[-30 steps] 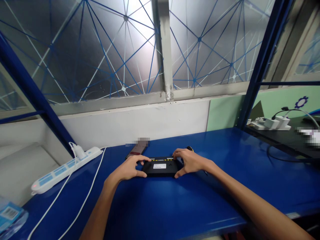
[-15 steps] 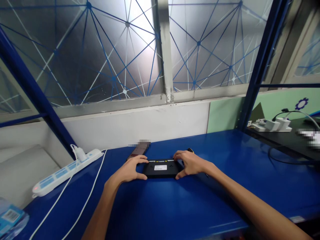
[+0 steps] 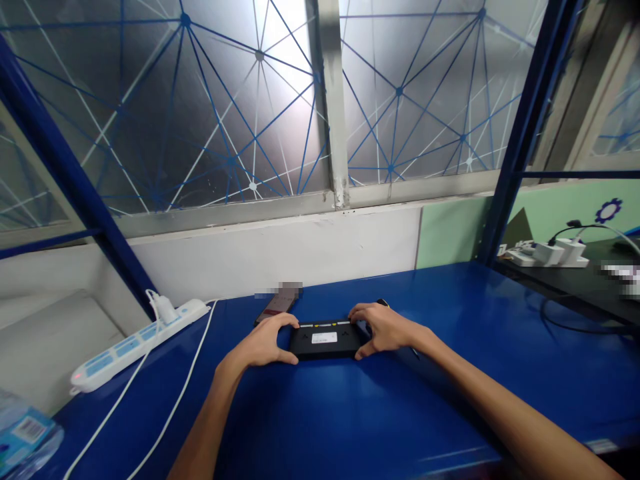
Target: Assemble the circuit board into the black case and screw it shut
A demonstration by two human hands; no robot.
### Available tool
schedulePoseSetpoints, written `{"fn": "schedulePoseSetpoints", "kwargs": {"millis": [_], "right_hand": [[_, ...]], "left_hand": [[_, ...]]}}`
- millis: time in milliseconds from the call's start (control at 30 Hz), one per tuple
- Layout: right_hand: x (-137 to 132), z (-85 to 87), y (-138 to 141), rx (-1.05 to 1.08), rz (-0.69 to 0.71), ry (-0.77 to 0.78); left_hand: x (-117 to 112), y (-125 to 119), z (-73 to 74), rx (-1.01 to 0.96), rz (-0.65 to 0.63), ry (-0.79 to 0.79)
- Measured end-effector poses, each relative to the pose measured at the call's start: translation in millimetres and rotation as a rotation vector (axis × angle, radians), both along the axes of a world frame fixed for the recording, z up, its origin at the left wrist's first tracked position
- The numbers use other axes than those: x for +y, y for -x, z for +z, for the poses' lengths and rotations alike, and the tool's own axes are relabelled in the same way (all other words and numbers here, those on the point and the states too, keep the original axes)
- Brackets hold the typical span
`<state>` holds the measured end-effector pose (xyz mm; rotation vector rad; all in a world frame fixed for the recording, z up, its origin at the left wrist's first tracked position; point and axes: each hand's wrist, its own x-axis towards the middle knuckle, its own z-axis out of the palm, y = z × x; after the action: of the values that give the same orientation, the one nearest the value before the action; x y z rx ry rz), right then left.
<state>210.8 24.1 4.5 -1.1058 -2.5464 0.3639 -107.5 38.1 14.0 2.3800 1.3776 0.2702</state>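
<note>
A flat black device (image 3: 325, 340) with a white label and a row of yellow ports along its far edge lies on the blue table (image 3: 350, 413). My left hand (image 3: 263, 345) grips its left end, thumb in front and fingers curled over the back. Around its right end, my right hand (image 3: 381, 328) is wrapped the same way. Both forearms reach in from the bottom of the view.
A dark flat object (image 3: 277, 305) lies just behind the device. A white power strip (image 3: 135, 343) with a plug and white cable (image 3: 165, 413) sits at the left. A bottle (image 3: 25, 437) shows at the bottom left. Chargers (image 3: 553, 253) rest on a dark table to the right.
The device is now lower at its far edge, lying flatter on the table. Both hands keep their grip. The view has shifted slightly.
</note>
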Motion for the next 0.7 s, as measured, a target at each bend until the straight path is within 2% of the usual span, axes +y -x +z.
{"fn": "schedulePoseSetpoints", "kwargs": {"millis": [700], "right_hand": [[1.8,0.5,-4.2,0.036,-0.026,0.041]], "left_hand": [[-0.3,-1.4,0.6,-0.022,-0.003,0.031]]}}
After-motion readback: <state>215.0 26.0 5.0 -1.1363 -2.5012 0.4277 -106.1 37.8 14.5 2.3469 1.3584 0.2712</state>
